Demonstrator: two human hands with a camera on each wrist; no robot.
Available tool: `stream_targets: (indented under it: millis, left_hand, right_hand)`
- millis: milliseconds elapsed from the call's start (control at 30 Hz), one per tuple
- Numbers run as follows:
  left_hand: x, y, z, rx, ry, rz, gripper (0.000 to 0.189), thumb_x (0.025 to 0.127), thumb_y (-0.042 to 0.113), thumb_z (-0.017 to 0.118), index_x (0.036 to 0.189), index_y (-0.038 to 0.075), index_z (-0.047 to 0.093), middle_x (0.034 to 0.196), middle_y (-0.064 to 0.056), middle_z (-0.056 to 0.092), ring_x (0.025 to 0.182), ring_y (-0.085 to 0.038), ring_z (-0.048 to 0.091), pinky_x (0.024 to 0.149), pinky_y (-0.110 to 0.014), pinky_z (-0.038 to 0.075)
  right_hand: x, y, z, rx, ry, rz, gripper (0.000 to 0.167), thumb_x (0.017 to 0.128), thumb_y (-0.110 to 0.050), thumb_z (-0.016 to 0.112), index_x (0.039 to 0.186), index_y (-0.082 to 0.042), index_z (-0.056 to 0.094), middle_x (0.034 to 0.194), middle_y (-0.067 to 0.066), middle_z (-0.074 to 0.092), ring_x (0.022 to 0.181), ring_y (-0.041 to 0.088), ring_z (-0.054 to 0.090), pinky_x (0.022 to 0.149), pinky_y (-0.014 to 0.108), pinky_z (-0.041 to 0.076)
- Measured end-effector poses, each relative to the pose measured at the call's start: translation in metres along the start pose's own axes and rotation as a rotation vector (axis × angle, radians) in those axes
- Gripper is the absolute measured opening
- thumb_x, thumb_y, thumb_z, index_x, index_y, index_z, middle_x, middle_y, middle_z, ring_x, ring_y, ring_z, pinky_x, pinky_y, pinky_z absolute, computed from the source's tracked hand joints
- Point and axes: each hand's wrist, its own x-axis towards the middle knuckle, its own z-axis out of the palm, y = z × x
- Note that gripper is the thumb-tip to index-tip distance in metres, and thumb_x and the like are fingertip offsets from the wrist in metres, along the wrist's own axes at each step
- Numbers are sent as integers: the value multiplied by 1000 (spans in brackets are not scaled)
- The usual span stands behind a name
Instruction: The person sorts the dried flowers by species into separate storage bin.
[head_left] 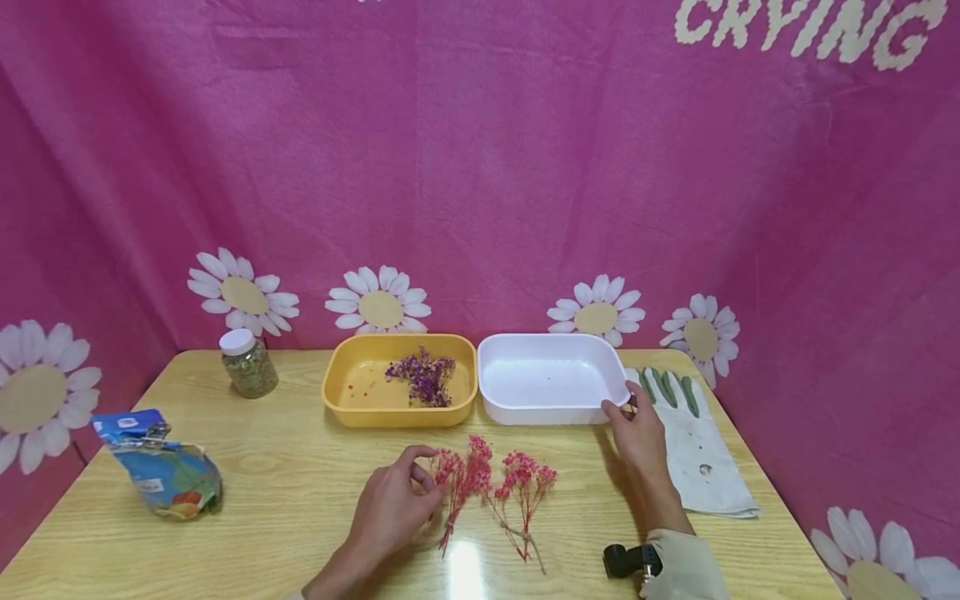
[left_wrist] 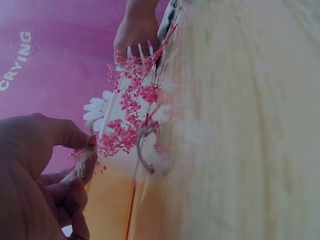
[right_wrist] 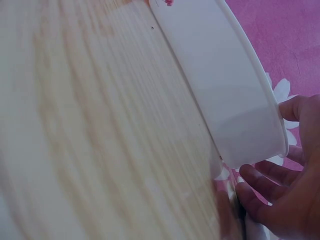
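Two bunches of pink dried flowers lie on the table: a left bunch (head_left: 463, 477) and a right bunch (head_left: 523, 479) with twine at its stems. At the left bunch's blossoms is my left hand (head_left: 393, 504); in the left wrist view its curled thumb and finger (left_wrist: 65, 132) meet over some pink blossoms, partly hidden. My right hand (head_left: 641, 433) grips the near right corner of a white plastic basin (head_left: 555, 414). In the right wrist view, the thumb (right_wrist: 291, 108) lies at the rim and the other fingers reach below the corner.
Touching the white basin's left side is a yellow basin (head_left: 397, 418) holding purple dried flowers (head_left: 425, 379). A lidded jar (head_left: 251, 367) and a blue pouch (head_left: 161, 471) stand at left. Green pods (head_left: 667, 389) lie on a white cloth (head_left: 705, 467) at right.
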Motion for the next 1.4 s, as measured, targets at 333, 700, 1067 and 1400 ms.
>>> stream_targets:
  millis: [333,700,1067,1400]
  left_hand:
    - [3,0,0,-116,0,-29,29,86,19,68,115,16,65,76,10,72,52,0,52,58,-20,42]
    - [8,6,0,-197,23,-3,38,82,20,76,118,19,62,75,10,72,47,-3,47,48,-21,38]
    - [29,20,7,-263,24,4,50,79,22,78,125,24,58,75,13,68,49,-6,44,45,-20,34]
    - [59,38,14,-275,23,61,43,84,25,74,124,23,59,77,8,68,54,-9,52,49,-23,41]
  right_hand:
    - [0,1,0,-8,-4,-15,65,97,-32,54,152,-9,26,145,25,43,124,39,52,101,48,45]
    - [0,-1,-1,-3,7,-6,65,97,-32,54,151,-10,27,144,24,44,124,38,52,102,48,45]
    - [0,-1,0,-11,-13,10,65,97,-34,54,152,-11,26,145,23,43,124,37,52,101,47,45]
    - [0,2,0,18,-6,-4,64,97,-31,54,151,-10,27,141,24,46,124,37,52,100,46,46]
